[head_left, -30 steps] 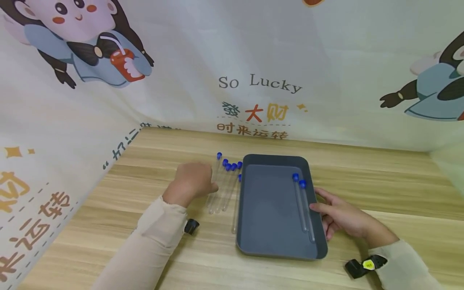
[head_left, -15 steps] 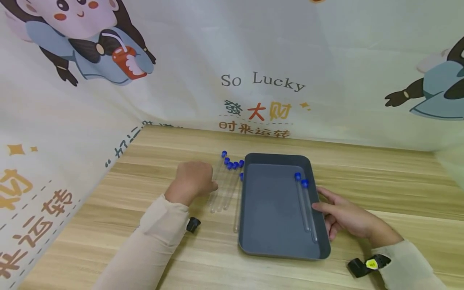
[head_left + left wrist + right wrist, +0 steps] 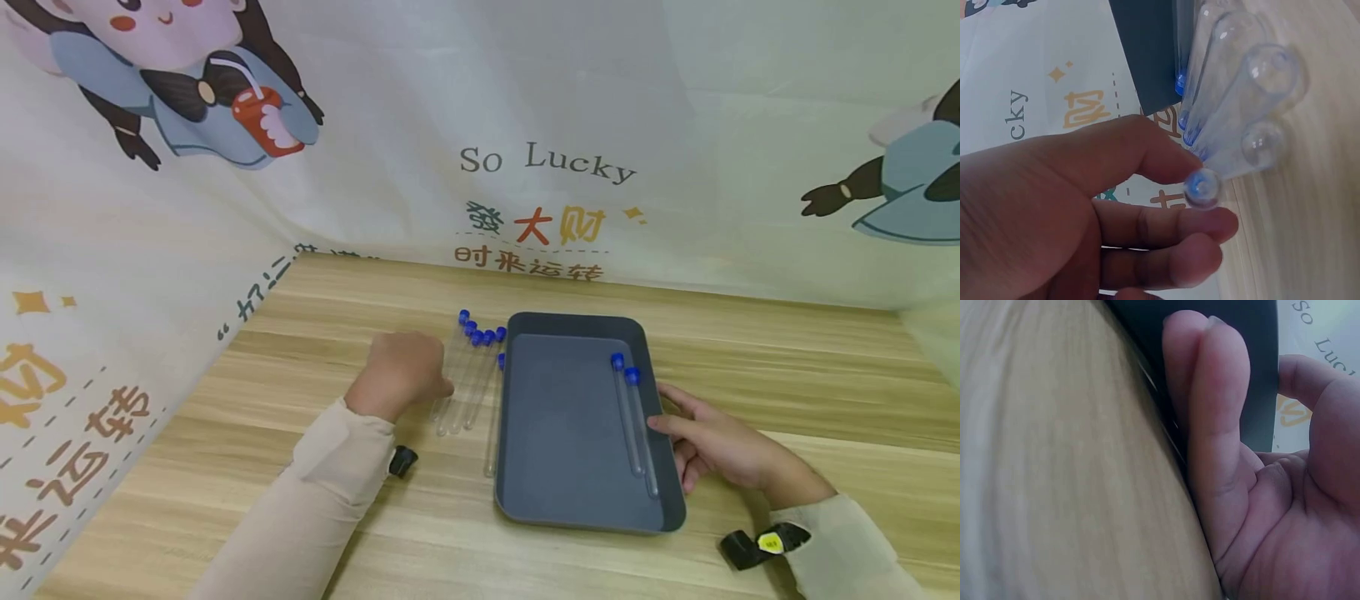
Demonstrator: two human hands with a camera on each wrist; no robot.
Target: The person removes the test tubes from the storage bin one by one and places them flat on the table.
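My left hand (image 3: 401,373) is over the left end of a row of clear test tubes (image 3: 474,392) with blue caps. In the left wrist view, its thumb and fingers pinch one test tube (image 3: 1202,189), seen end on. The other tubes lie close beside it on the table. At the right side of a dark grey tray (image 3: 558,433), my right hand (image 3: 716,442) grips the rim, thumb on top and other fingers against the outer wall. Two blue-capped tubes (image 3: 636,425) lie along the tray's right side.
One tube (image 3: 492,442) lies right against the tray's left wall, partly hidden by it. The wooden table (image 3: 817,367) meets a printed cloth backdrop (image 3: 390,125) at the back and left.
The head view has shifted slightly. The left hand stays at the left end of the tubes, the right hand stays on the tray, and both tubes in the tray lie as before.
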